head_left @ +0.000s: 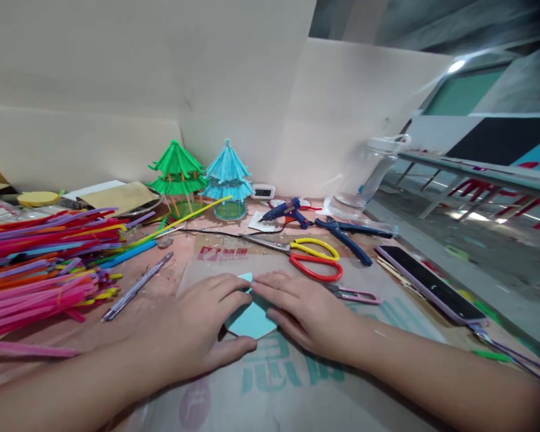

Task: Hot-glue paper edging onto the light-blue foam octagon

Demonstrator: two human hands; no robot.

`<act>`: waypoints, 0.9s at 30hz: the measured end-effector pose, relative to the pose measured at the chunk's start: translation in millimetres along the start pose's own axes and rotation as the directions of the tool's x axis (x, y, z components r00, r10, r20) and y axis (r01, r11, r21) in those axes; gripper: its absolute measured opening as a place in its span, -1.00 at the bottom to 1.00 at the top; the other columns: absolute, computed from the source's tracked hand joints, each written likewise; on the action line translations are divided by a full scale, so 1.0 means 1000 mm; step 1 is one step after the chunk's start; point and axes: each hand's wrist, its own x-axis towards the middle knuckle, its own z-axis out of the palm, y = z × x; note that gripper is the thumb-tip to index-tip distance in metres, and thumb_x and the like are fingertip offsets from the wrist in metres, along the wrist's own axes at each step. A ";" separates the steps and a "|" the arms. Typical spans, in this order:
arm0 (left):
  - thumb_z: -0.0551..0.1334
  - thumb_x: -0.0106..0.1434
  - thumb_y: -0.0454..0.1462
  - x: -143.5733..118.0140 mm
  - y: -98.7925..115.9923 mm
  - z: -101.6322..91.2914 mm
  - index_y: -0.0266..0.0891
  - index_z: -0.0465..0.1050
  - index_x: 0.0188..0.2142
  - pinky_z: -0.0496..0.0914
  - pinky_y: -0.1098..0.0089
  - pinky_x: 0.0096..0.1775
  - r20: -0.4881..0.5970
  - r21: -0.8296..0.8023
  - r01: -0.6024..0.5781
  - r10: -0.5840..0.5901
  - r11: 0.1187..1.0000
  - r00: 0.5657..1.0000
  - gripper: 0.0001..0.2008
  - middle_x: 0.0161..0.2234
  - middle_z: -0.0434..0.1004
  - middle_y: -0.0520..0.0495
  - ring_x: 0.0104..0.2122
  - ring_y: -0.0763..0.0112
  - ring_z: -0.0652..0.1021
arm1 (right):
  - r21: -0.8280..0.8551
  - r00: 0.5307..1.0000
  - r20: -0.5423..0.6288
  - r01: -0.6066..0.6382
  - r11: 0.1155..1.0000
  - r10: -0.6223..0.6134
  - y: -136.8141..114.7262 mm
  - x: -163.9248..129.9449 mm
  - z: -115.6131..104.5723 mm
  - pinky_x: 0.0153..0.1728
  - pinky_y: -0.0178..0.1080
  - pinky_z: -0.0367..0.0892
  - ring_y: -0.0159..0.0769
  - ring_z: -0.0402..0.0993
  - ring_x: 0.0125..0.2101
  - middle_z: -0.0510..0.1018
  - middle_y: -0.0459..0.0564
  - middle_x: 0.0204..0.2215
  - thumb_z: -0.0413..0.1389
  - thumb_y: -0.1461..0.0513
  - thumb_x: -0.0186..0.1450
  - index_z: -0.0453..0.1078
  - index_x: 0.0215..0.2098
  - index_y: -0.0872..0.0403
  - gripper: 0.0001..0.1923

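Note:
A flat turquoise piece (252, 319) with a pointed far end lies on the printed plastic sheet (342, 399) in front of me. My left hand (218, 315) rests along its left side, fingers stretched and thumb apart near its front edge. From the other side my right hand (297, 306) lies over the right edge, with extended fingers reaching its far tip. Both hands are open and touch the piece, covering its sides. Just beyond are scissors (315, 268) with yellow and red handles, and small pink-handled snips (355, 294).
Bundled colourful pipe cleaners (40, 264) and a pen (137, 288) lie left. Behind stand a green pagoda model (176, 171) and a blue one (228, 171). A glue gun (288, 211), pliers (351, 231), a clear jug (364, 177) and a phone (432, 285) are right.

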 end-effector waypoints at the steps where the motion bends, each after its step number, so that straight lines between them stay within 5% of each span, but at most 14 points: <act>1: 0.29 0.24 -0.02 0.000 0.000 0.000 -0.22 0.44 0.08 0.42 0.08 0.08 0.003 -0.003 -0.009 0.009 1.000 1.000 -0.51 0.12 0.48 -0.21 0.09 0.03 0.48 | 0.024 0.999 0.045 0.009 1.000 -0.010 -0.004 -0.001 -0.003 0.24 0.01 0.26 -0.06 0.33 0.23 0.39 0.30 0.23 0.06 0.16 0.41 0.26 0.28 0.24 -0.47; 4: 0.28 0.26 -0.02 -0.003 -0.003 0.001 -0.21 0.46 0.05 0.43 0.06 0.05 -0.005 0.014 -0.054 0.054 0.998 0.999 -0.55 0.06 0.53 -0.20 0.04 0.04 0.52 | 0.194 0.984 0.141 0.080 0.978 -0.108 -0.015 -0.001 -0.013 0.22 -0.10 0.29 -0.08 0.33 0.23 0.39 0.31 0.22 0.09 0.09 0.41 0.37 0.20 0.21 -0.51; 9: 0.27 0.27 0.06 -0.004 -0.006 0.000 -0.21 0.51 -0.13 0.46 0.12 -0.04 -0.005 0.036 -0.113 0.113 0.993 0.994 -0.60 -0.08 0.59 -0.18 -0.07 0.09 0.56 | 0.415 0.981 0.014 0.172 0.893 -0.196 -0.017 -0.002 -0.015 0.12 -0.19 0.39 -0.20 0.51 0.08 0.61 0.18 0.01 0.12 0.20 0.39 0.43 0.10 0.13 -0.65; 14: 0.36 0.02 0.20 0.002 -0.003 -0.008 -0.27 0.36 0.14 0.35 -0.15 0.09 -0.100 0.082 0.155 -0.146 0.985 0.984 -0.16 0.17 0.42 -0.37 0.14 -0.23 0.42 | 0.381 0.994 -0.053 -0.065 0.922 0.092 -0.005 -0.002 -0.008 0.11 -0.08 0.37 -0.18 0.57 -0.03 0.66 0.10 -0.10 0.05 0.19 0.43 0.49 0.03 0.09 -0.71; 19: 0.36 0.10 0.01 0.000 0.001 -0.002 -0.22 0.24 0.23 0.41 -0.07 0.07 0.001 -0.077 0.244 -0.244 0.967 0.970 -0.23 0.15 0.44 -0.33 0.13 -0.14 0.46 | 0.597 0.870 -0.166 -0.285 0.750 0.463 0.007 0.005 -0.001 0.02 -0.06 0.44 -0.19 0.55 -0.02 0.61 0.10 -0.03 0.01 0.11 0.44 0.45 0.04 0.04 -0.69; 23: 0.36 0.16 -0.14 -0.004 -0.003 0.010 -0.09 0.04 0.33 0.41 0.02 0.11 -0.151 -0.331 0.184 -0.244 0.925 0.958 -0.18 0.24 0.33 -0.23 0.17 0.02 0.43 | 0.797 0.811 -0.161 -0.230 0.559 0.563 0.018 0.010 0.005 0.12 0.00 0.36 -0.15 0.46 0.09 0.49 0.18 0.09 0.14 -0.04 0.34 0.31 0.15 0.04 -0.49; 27: 0.28 0.27 -0.21 -0.003 -0.002 0.008 -0.05 0.04 0.32 0.49 0.15 -0.01 -0.263 -0.522 0.187 -0.366 0.832 0.893 -0.31 0.12 0.43 -0.16 0.01 0.19 0.55 | 0.858 0.873 -0.002 -0.249 0.450 0.488 0.012 0.012 0.009 -0.01 -0.06 0.44 -0.17 0.56 -0.08 0.59 0.12 -0.10 0.27 -0.08 0.20 0.32 0.12 0.06 -0.35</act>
